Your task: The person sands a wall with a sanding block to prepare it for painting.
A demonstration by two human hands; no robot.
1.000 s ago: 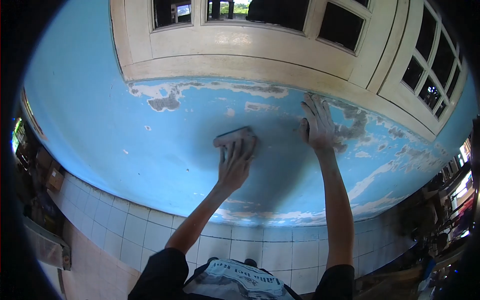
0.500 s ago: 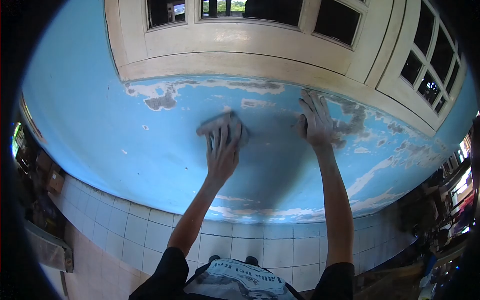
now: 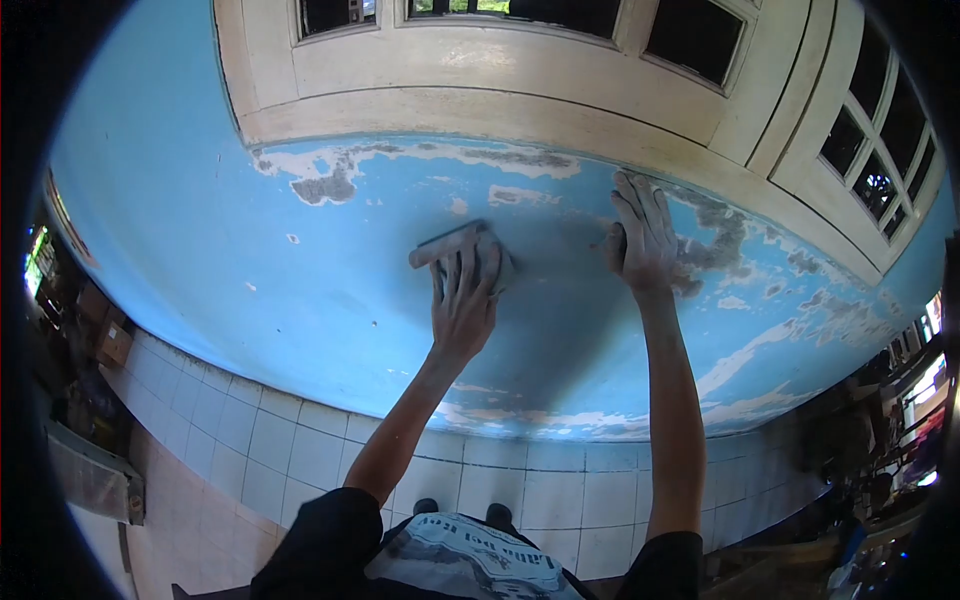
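Note:
My left hand [image 3: 464, 300] presses a folded, dusty grey sheet that looks like sandpaper [image 3: 447, 243] against a light blue wall [image 3: 330, 270]. Its fingers lie over the sheet, which has a rolled or folded edge on the upper left. To the right, my right hand [image 3: 645, 238] rests flat on the wall just below the window frame, fingers stretched upward and thumb out to the side. Pale dust coats both hands. Around them the paint is worn through in white and grey patches [image 3: 325, 186], mostly along the frame and towards the right.
Above the hands runs a cream wooden window frame [image 3: 420, 115] with dark panes, and another window [image 3: 870, 140] stands at the right. White floor tiles [image 3: 322, 445] meet the wall's foot. A cardboard box [image 3: 116, 344] and clutter lie at the left; more clutter fills the right edge.
My left hand has slid slightly to the right across the wall with the sandpaper. My right hand stays at about the same spot. The view has shifted a little.

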